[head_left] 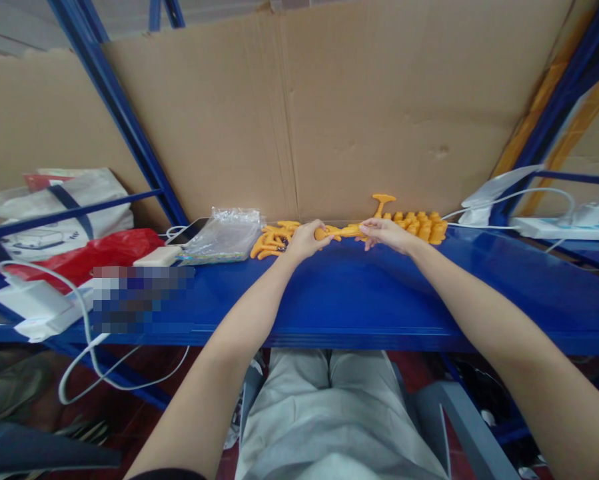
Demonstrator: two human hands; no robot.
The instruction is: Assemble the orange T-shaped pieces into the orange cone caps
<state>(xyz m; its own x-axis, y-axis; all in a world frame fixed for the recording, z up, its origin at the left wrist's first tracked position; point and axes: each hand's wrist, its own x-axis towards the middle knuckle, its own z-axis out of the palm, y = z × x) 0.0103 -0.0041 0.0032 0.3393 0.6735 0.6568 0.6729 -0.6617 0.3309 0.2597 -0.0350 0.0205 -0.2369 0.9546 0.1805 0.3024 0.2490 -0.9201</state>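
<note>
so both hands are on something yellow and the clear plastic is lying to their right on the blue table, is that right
No, wrong side: the head view shows the clear plastic left of the left hand and right hand, on the blue table.

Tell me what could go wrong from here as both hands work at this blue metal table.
The small orange plastic part or parts between the left hand and right hand could slip, since the grip looks like mostly fingertips. The right hand partly covers the rows of orange plastic pieces, so it might knock some over. The looped white cable hanging past the blue metal table's front edge could snag.
</note>
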